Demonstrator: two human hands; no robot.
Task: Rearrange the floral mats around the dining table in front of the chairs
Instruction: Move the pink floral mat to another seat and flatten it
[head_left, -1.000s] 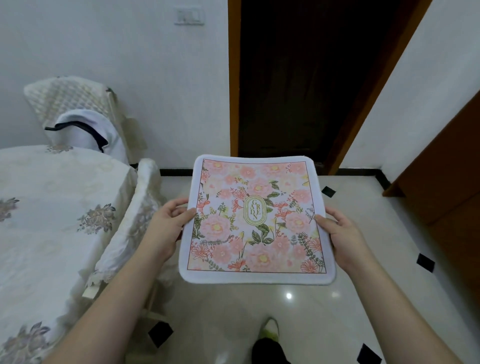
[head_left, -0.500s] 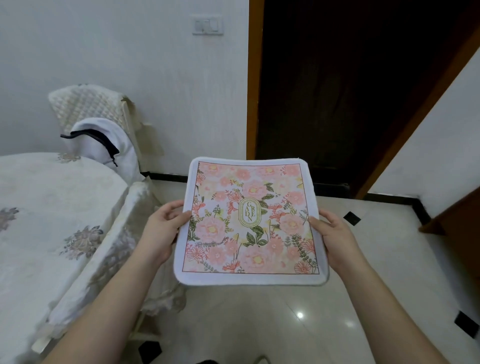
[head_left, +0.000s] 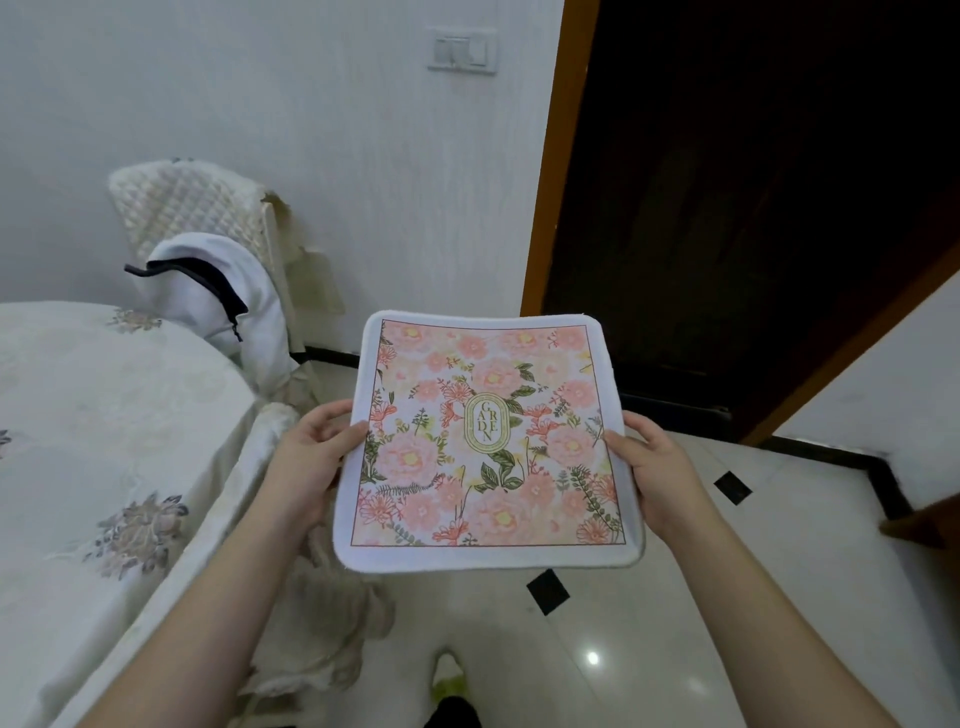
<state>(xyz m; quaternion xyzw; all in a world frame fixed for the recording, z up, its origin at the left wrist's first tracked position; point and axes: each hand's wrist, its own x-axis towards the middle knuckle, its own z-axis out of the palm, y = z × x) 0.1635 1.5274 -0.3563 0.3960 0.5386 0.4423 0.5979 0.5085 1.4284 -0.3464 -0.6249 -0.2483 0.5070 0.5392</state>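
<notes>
1. Mat (head_left: 488, 441) is hanging level in the air between your hands, over the floor (head_left: 753, 597) and clear of the table (head_left: 104, 441).
2. You are pinching its 9 o'clock edge with your left hand (head_left: 306, 462) and its 3 o'clock edge with your right hand (head_left: 660, 473), thumbs on top and fingers curled beneath.
3. The table is lying at 9 o'clock from the mat, nearer your left hand; the covered chair (head_left: 208, 270) is standing at 10 o'clock.
4. The mat's long axis is running from 12 to 6.
5. Open floor is lying to 3 o'clock; the table's draped edge is crowding your left forearm.
</notes>
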